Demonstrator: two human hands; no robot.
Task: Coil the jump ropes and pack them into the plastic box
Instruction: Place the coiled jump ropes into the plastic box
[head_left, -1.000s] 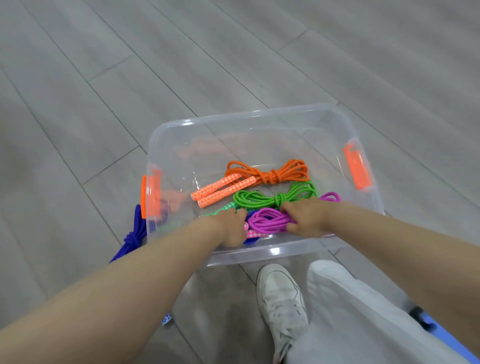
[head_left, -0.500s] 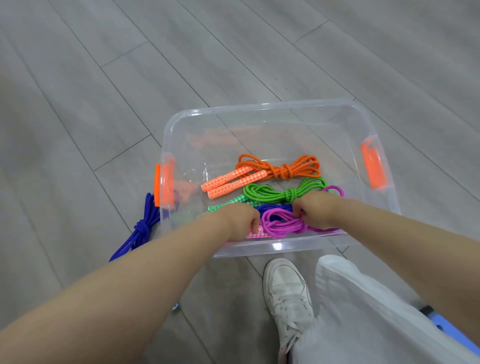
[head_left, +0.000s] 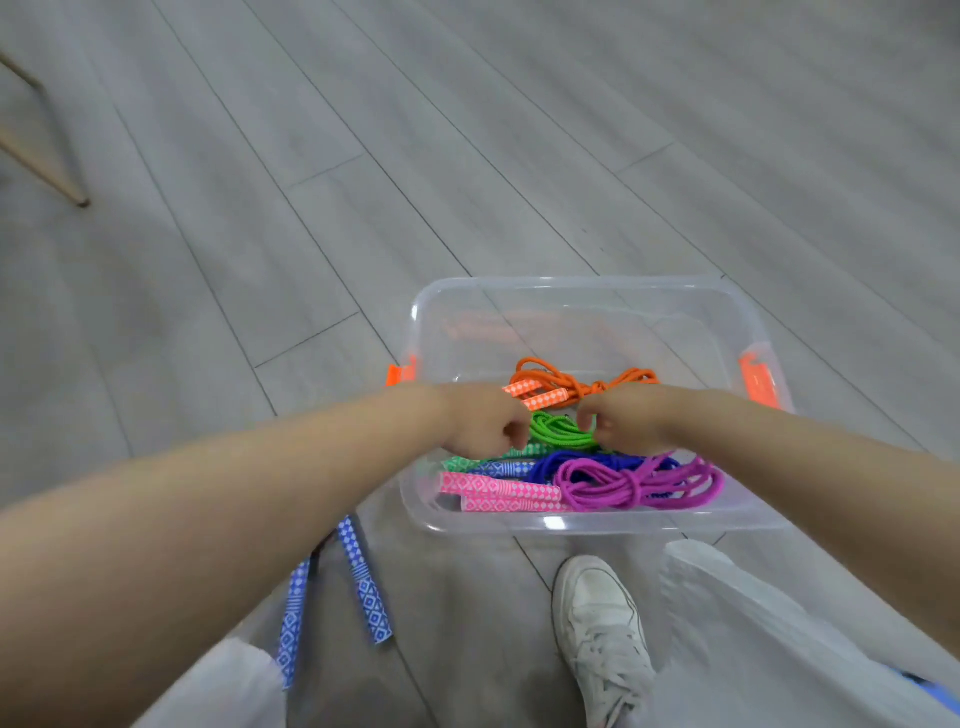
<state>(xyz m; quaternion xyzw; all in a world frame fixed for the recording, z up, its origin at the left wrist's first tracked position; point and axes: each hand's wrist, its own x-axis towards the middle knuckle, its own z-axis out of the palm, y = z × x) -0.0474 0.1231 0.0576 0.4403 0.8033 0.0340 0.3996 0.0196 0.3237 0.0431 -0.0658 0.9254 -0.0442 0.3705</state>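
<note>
Both hands hover over the clear plastic box on the floor, left hand and right hand with fingers curled, flanking the green jump rope; whether they pinch it, I cannot tell. Nearer the box's front wall lie the blue rope and purple rope; the orange rope lies behind the hands.

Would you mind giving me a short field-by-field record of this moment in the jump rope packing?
container: clear plastic box on the floor
inside: orange rope, green rope, blue rope, purple rope with pink handles
outside: blue-handled rope on the floor
left hand: curled, at the green rope
right hand: curled, at the green rope
grip: unclear
</note>
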